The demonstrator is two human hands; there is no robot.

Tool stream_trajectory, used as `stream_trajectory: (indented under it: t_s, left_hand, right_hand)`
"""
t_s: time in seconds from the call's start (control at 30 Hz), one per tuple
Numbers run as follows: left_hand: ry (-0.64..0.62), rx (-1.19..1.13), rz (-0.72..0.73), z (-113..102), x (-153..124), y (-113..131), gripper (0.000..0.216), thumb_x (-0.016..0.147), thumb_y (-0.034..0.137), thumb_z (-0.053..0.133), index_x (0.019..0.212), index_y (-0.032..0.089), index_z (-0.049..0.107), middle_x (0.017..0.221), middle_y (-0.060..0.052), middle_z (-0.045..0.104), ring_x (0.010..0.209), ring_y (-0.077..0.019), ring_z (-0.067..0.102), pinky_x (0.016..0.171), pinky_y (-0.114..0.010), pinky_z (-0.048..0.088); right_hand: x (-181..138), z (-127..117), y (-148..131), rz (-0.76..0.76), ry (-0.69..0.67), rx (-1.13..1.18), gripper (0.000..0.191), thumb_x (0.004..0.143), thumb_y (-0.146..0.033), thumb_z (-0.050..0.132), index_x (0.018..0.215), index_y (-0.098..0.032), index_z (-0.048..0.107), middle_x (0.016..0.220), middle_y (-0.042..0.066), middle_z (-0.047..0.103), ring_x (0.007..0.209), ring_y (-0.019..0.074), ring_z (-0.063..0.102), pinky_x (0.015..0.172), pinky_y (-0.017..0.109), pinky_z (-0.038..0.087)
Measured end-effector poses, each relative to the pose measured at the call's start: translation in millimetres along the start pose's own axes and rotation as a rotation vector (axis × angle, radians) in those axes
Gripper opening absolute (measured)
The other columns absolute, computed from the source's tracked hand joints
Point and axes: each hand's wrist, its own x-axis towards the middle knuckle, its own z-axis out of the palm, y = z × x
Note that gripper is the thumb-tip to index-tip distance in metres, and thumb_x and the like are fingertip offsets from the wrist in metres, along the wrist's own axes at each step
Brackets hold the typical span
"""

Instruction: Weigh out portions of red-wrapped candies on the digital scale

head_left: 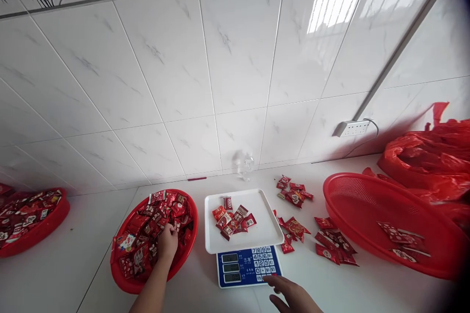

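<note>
My left hand (168, 242) reaches into a red basket (189, 249) full of red wrapped candies (147, 227); its fingers curl down into the pile, and what they hold is hidden. My right hand (290, 293) lies at the bottom edge with a finger stretched toward the lower right corner of a blue electronic scale (246, 266). The scale's white tray (264, 227) carries a small heap of candies (233, 220).
Loose candies (293, 190) lie on the white counter right of the scale, more of these candies (332, 244) beside a large red basket (352, 200) holding a few packets. Red plastic bags (429, 156) sit far right. Another red basket (40, 227) of candies stands far left. A power strip (351, 128) hangs on the tiled wall.
</note>
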Motion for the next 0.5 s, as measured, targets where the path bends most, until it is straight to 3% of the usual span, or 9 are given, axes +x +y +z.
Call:
stream_trajectory:
  t_s: [0.1, 0.17, 0.2, 0.3, 0.33, 0.4, 0.5]
  left_hand:
    - [0.065, -0.115, -0.012, -5.3, -22.4, 15.1, 0.013, 0.083, 0.027, 0.033, 0.082, 0.021, 0.045, 0.084, -0.004, 0.062, 0.074, -0.0186, 0.060, 0.063, -0.028, 0.042]
    - [0.028, -0.212, 0.022, -0.6, -48.0, 33.0, 0.016, 0.081, 0.035, 0.036, 0.086, 0.022, 0.045, 0.089, -0.003, 0.063, 0.079, -0.0177, 0.061, 0.067, -0.027, 0.044]
    - [-0.030, -0.276, 0.056, 4.5, -63.6, 43.2, 0.018, 0.079, 0.038, 0.040, 0.087, 0.022, 0.045, 0.090, -0.002, 0.063, 0.081, -0.0170, 0.061, 0.067, -0.026, 0.045]
    - [-0.566, -0.702, 0.107, 28.2, -113.7, 73.1, 0.027, 0.073, 0.037, 0.053, 0.094, 0.023, 0.042, 0.085, -0.002, 0.064, 0.074, -0.0163, 0.062, 0.063, -0.027, 0.046]
    - [-0.694, -0.785, 0.101, 37.1, -128.3, 81.0, 0.029, 0.071, 0.034, 0.056, 0.093, 0.023, 0.040, 0.078, 0.000, 0.063, 0.066, -0.0149, 0.061, 0.059, -0.026, 0.045]
    - [-0.813, -0.881, 0.093, 53.3, -150.5, 91.6, 0.031, 0.068, 0.032, 0.060, 0.088, 0.021, 0.039, 0.067, 0.002, 0.060, 0.053, -0.0114, 0.055, 0.052, -0.025, 0.042]
    - [-0.822, -0.948, 0.046, 67.9, -165.3, 94.5, 0.032, 0.065, 0.030, 0.062, 0.084, 0.020, 0.038, 0.062, 0.003, 0.058, 0.048, -0.0096, 0.051, 0.050, -0.024, 0.040]
  right_hand:
    - [7.8, -5.8, -2.3, -0.007, -0.017, 0.053, 0.040, 0.079, -0.038, 0.045, 0.115, -0.027, 0.057, 0.113, 0.004, 0.064, 0.098, 0.0211, 0.060, 0.086, 0.030, 0.046]
    - [15.8, -7.7, -6.8, -0.016, -0.035, 0.146, 0.041, 0.079, -0.041, 0.045, 0.116, -0.026, 0.056, 0.111, 0.005, 0.064, 0.096, 0.0210, 0.060, 0.085, 0.031, 0.046]
    - [20.6, -8.3, -9.9, -0.023, -0.043, 0.215, 0.043, 0.079, -0.043, 0.045, 0.118, -0.026, 0.055, 0.110, 0.005, 0.064, 0.095, 0.0208, 0.060, 0.085, 0.031, 0.046]
    - [36.4, -8.4, -20.6, -0.029, -0.090, 0.482, 0.057, 0.077, -0.051, 0.047, 0.125, -0.022, 0.045, 0.105, 0.007, 0.063, 0.088, 0.0192, 0.060, 0.076, 0.031, 0.049]
    - [41.4, -8.0, -23.7, -0.013, -0.120, 0.571, 0.061, 0.075, -0.054, 0.047, 0.126, -0.021, 0.043, 0.101, 0.007, 0.062, 0.084, 0.0185, 0.060, 0.071, 0.030, 0.050]
    - [49.6, -6.7, -27.8, 0.035, -0.199, 0.694, 0.063, 0.071, -0.058, 0.051, 0.120, -0.018, 0.047, 0.089, 0.005, 0.062, 0.074, 0.0166, 0.060, 0.059, 0.027, 0.049]
    - [55.5, -2.6, -27.0, 0.065, -0.311, 0.738, 0.045, 0.067, -0.053, 0.057, 0.091, -0.015, 0.058, 0.070, 0.000, 0.058, 0.060, 0.0115, 0.055, 0.050, 0.022, 0.042]
